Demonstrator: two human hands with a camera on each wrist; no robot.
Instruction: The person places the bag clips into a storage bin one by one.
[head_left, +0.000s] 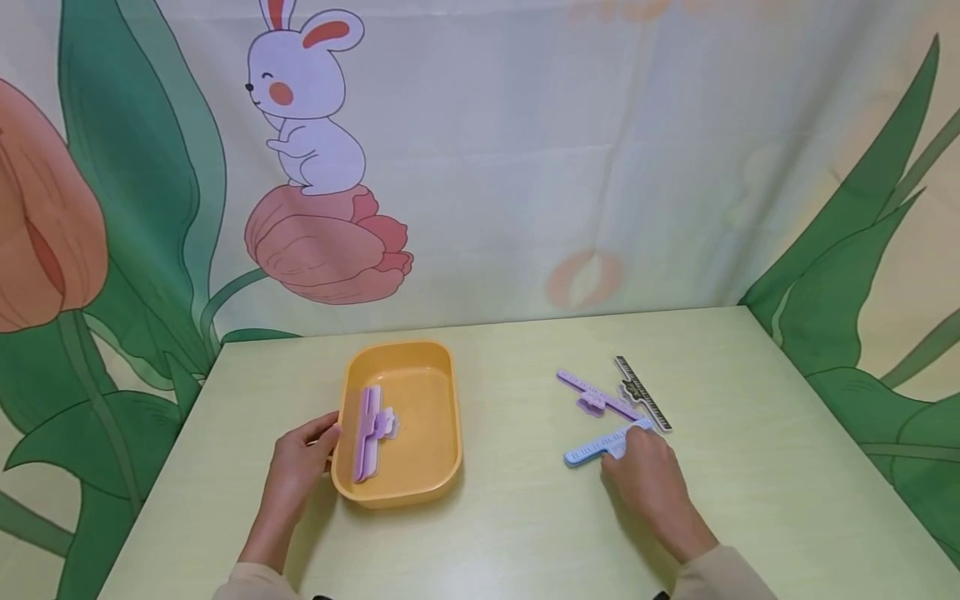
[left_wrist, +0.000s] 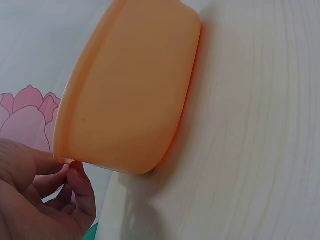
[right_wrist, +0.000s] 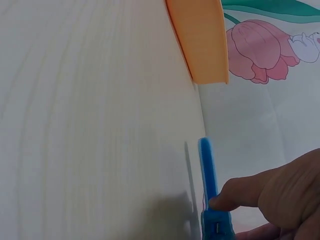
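Observation:
A yellow-orange plastic basin stands left of centre on the table. At its left rim, my left hand pinches the edge between thumb and fingers, seen closely in the left wrist view beside the basin wall. One purple clip lies inside along the basin's left side. To the right, my right hand grips a blue ruler clip near its right end. The thumb presses on the blue clip in the right wrist view; its other end is hidden.
Just beyond the right hand lie a second purple clip and a black-and-white ruler clip, close together. A printed curtain with a rabbit and tulips hangs behind the pale table's back edge.

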